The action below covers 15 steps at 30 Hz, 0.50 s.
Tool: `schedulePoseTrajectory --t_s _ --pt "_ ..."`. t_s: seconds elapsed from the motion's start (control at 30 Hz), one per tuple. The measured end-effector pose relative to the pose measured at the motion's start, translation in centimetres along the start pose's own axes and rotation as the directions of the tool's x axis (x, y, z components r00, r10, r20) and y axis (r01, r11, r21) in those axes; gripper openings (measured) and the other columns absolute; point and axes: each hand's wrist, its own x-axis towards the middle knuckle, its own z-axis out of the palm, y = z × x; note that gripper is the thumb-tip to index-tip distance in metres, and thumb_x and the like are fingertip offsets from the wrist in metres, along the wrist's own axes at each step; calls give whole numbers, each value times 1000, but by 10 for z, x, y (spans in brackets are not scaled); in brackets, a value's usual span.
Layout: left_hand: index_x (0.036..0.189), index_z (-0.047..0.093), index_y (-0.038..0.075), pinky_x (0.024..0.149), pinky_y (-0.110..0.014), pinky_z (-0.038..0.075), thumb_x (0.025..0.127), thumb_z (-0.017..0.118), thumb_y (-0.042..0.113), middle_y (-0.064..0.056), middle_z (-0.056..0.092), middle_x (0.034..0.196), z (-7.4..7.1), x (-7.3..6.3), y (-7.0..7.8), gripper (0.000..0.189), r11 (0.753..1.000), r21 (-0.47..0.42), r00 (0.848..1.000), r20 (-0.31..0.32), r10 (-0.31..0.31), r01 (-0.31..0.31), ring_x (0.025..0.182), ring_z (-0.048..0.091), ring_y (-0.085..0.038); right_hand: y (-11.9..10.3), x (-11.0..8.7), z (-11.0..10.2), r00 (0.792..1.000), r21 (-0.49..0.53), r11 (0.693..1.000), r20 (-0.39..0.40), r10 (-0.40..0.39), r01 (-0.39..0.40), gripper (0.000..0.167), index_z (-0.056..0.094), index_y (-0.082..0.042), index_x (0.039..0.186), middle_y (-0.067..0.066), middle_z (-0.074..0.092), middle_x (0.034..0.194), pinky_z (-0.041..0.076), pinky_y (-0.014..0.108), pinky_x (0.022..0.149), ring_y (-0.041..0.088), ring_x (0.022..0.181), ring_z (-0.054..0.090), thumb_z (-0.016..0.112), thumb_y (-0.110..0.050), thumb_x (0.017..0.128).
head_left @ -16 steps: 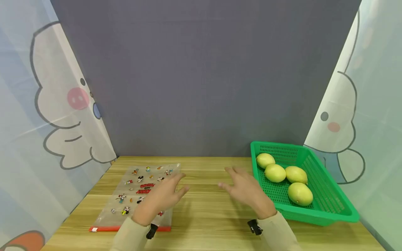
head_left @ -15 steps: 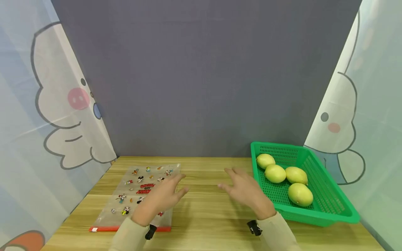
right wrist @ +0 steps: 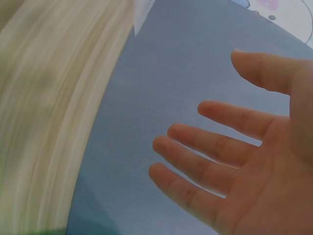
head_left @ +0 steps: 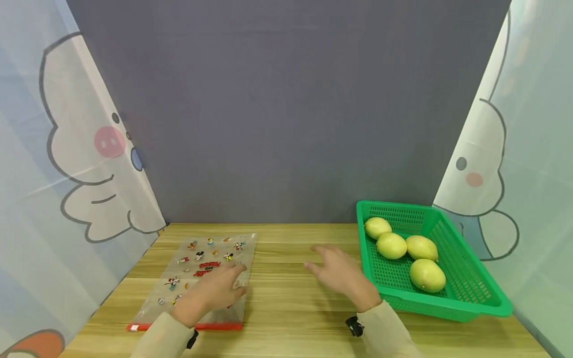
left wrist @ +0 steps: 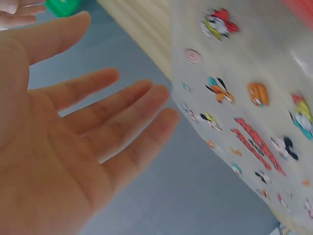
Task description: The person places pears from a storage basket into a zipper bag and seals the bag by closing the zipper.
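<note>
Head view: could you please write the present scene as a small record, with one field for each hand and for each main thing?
Left hand: over the printed bag, fingers extended, holding nothing (left hand)
Right hand: over the table, left of the basket, holding nothing
Printed bag: clear, cartoon figures, lying flat, red strip toward the person
Basket: green, perforated, at the table's right side
Fruits: four, yellow, lemon-like, all in the basket
Behind: dark cloth
Sides: pale curtains with cartoon animals

Basket walls [head_left: 463, 266] ring the fruits [head_left: 422, 248]; passage lies open above.
</note>
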Motion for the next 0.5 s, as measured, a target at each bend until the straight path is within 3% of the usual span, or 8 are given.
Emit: schedulePoseTrajectory --t_s 0.2,0.37,0.5 --pt "132 62 2 99 -62 50 85 82 24 -19 61 130 -5 -9 -12 55 996 61 995 75 -68 64 120 58 -42 4 4 8 1000 47 999 -17 -19 19 46 65 -7 134 15 62 137 49 59 104 39 129 56 64 -39 100" --pt "136 60 6 106 -69 40 75 89 27 -20 59 136 -7 -18 -19 71 984 91 969 179 -169 155 128 52 -47 6 5 12 998 63 997 -36 -50 53 42 67 -5 131 15 64 133 52 57 100 38 123 60 65 -34 100" --pt "127 64 7 103 -72 41 64 95 23 -25 57 134 -8 -24 -24 72 971 133 950 217 -223 198 123 53 -51 6 5 13 998 60 996 -36 -59 61 40 67 -6 130 14 66 130 56 54 94 34 116 64 65 -33 100"
